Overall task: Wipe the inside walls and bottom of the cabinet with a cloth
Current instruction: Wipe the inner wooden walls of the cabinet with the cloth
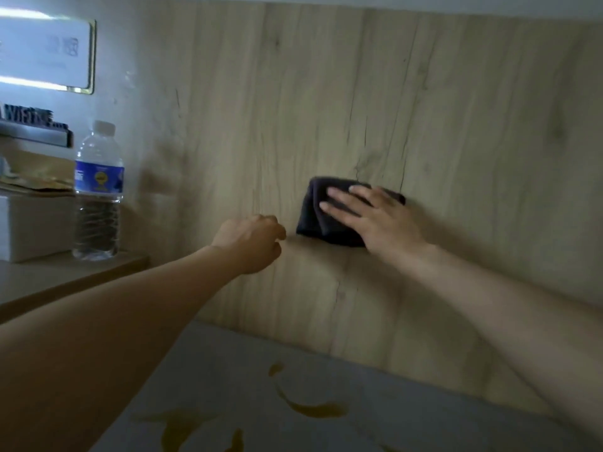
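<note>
— Both forearms fill the lower corners of the frame, reaching in toward the wood-grain back wall [326,93] of the cabinet. Which hand has the cloth?

— Right hand [375,216], right of centre. Its fingers lie straight and slightly spread, flat on a dark folded cloth [326,213], pressing it against the wall. Nothing is pinched; the palm and fingers simply hold it to the panel

— And the left hand [254,243]?

— It sits just left of the cloth, close but apart from it, fingers curled in loosely. I can't tell whether it touches the wall, and it seems to hold nothing

— So where does the cloth lie relative to the pressing hand?

— Under the fingers and sticking out to the left of them. Its long side runs roughly across the frame, tilted slightly down to the right. The right hand is plainly the one on it; the left is only nearby

— What does the next stroke turn on, in your view?

— Most of the wall lies above and to both sides of the cloth, and the grey bottom [244,370] with its yellowish marks lies below, at the lower middle of the frame. I'd judge the wall is being wiped now and the bottom is not yet done

— Anything in the way?

— At the left edge a water bottle [98,190] stands on a ledge [65,278] beside a white box [32,226], with a sign [45,50] at upper left. A long sweep leftward would head toward the bottle, though it's well apart from the cloth for now
</note>
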Demonstrator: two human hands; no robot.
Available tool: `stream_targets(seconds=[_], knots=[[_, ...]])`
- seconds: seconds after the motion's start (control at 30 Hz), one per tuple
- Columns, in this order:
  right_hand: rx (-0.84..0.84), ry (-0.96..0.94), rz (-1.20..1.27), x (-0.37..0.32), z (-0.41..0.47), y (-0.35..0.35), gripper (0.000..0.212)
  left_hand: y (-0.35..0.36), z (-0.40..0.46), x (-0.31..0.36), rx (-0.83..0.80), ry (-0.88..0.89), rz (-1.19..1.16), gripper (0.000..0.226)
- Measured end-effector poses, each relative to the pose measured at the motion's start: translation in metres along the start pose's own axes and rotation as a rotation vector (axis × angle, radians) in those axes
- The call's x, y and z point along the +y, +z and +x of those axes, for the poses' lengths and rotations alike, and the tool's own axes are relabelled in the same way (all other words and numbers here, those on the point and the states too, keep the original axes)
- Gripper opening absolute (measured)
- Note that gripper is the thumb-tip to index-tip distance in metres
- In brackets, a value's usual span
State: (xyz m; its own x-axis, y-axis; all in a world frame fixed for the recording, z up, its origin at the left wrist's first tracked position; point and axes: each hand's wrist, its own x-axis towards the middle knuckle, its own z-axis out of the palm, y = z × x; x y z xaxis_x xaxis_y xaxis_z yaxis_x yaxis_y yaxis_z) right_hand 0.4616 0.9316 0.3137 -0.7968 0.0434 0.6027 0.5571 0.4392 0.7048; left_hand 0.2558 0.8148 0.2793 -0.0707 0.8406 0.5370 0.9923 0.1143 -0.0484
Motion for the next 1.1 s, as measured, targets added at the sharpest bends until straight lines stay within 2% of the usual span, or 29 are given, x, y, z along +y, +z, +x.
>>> stream_targets(seconds=[0.07,0.13,0.2,0.27,0.33,0.4,0.43,0.47,0.57,0.63,0.7,0.8,0.87,0.93,1.0,1.03,1.1], knots=[[-0.056,0.179,0.029,0.038,0.036,-0.028,0.055,-0.014,0.015,-0.001,0.124,-0.002,-0.046,0.036],[-0.114,0.365,0.120,0.058,0.059,-0.050,0.065,-0.025,0.029,-0.001,0.224,0.001,-0.077,0.035],[-0.048,0.463,0.114,0.049,0.067,-0.052,0.067,-0.036,0.039,-0.001,0.312,-0.015,-0.129,0.034],[-0.068,0.410,0.127,0.026,0.059,-0.041,0.065,-0.048,0.046,0.001,0.409,-0.037,-0.200,0.033],[-0.160,0.199,0.162,0.004,0.043,-0.033,0.064,-0.060,0.050,0.007,0.486,-0.046,-0.293,0.030],[-0.231,0.042,0.162,0.010,0.037,-0.036,0.062,-0.069,0.052,0.015,0.553,-0.043,-0.357,0.025],[-0.219,0.034,0.137,0.023,0.042,-0.039,0.061,-0.072,0.054,0.019,0.583,-0.033,-0.367,0.023],[-0.186,0.096,0.130,0.038,0.048,-0.042,0.061,-0.076,0.055,0.022,0.603,-0.015,-0.373,0.022],[-0.009,0.484,0.174,0.082,0.067,-0.059,0.065,-0.083,0.064,0.037,0.638,0.076,-0.438,0.023],[0.042,0.588,0.210,0.084,0.075,-0.063,0.068,-0.093,0.074,0.051,0.704,0.139,-0.573,0.024],[0.011,0.606,0.284,0.073,0.079,-0.063,0.072,-0.105,0.084,0.072,0.760,0.148,-0.779,0.025],[-0.040,0.584,0.427,0.080,0.081,-0.062,0.076,-0.110,0.101,0.106,0.680,0.020,-1.073,0.030],[-0.036,0.527,0.610,0.097,0.077,-0.071,0.073,-0.107,0.110,0.123,0.630,-0.089,-1.163,0.036],[0.036,0.491,0.889,0.111,0.070,-0.080,0.064,-0.105,0.119,0.134,0.652,-0.173,-1.085,0.043],[0.176,0.586,1.053,0.120,0.058,-0.087,0.054,-0.104,0.129,0.150,0.631,-0.232,-0.964,0.050],[0.241,0.651,0.997,0.124,0.052,-0.088,0.052,-0.103,0.133,0.159,0.596,-0.261,-0.931,0.055],[0.260,0.747,0.739,0.131,0.040,-0.085,0.053,-0.102,0.141,0.179,0.535,-0.325,-0.921,0.062]])
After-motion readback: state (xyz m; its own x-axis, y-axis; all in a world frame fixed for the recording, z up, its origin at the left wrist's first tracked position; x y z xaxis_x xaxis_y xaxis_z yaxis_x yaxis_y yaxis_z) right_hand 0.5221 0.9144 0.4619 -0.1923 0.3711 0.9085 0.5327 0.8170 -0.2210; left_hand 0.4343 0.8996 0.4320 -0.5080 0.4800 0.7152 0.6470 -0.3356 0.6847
